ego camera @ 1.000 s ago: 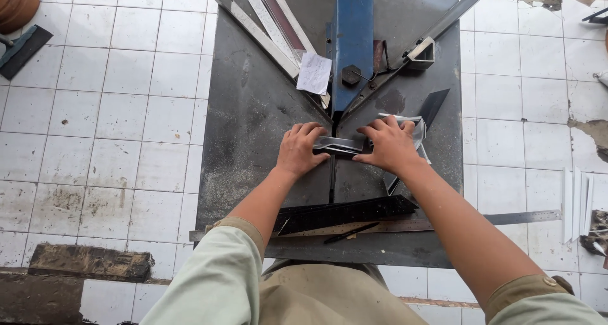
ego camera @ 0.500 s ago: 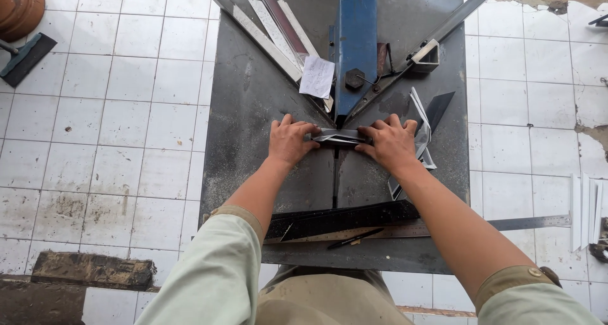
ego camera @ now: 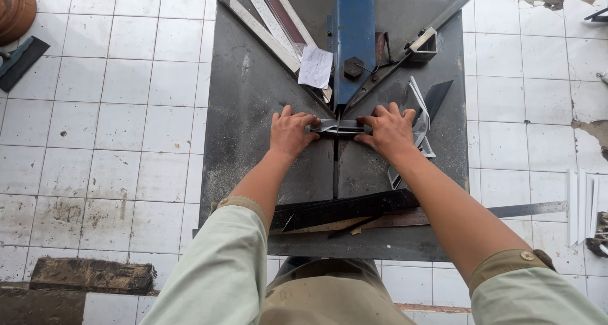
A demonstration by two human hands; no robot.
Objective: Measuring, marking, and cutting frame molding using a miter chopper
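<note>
While both the left hand point(ego camera: 289, 132) and right hand point(ego camera: 391, 130) press clamped fingers on its ends mid-worktop, the thin metal strip point(ego camera: 337, 127) looks light, stiff and sharp-edged.

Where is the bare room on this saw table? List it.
Bare: table left of the left hand, to its left edge; and the strip between both hands and the black bar. Crowded: profiles and paper by the blue guard, scraps beside the right hand.

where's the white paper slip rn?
Head view: white paper slip lies on the grey metal table, upper centre, just left of the blue guard.
</note>
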